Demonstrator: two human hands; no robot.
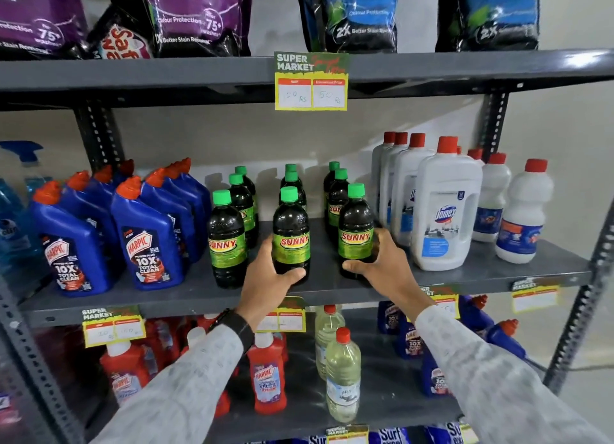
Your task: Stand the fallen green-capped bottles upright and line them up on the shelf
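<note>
Several dark green-capped Sunny bottles stand upright in three rows on the grey middle shelf [199, 294]. My left hand [269, 277] is wrapped around the base of the front middle bottle [290, 231]. My right hand [382, 261] grips the lower part of the front right bottle [355, 231]. The front left bottle [227, 241] stands free beside them. Behind each front bottle stand two more, such as the back middle one [291, 178]. None of them lies on its side.
Blue Harpic bottles [146, 234] crowd the shelf on the left, white red-capped Domex bottles [445, 207] on the right. Price tags [310, 81] hang from the shelf edges. Detergent pouches sit above; red and clear bottles [342, 377] stand below.
</note>
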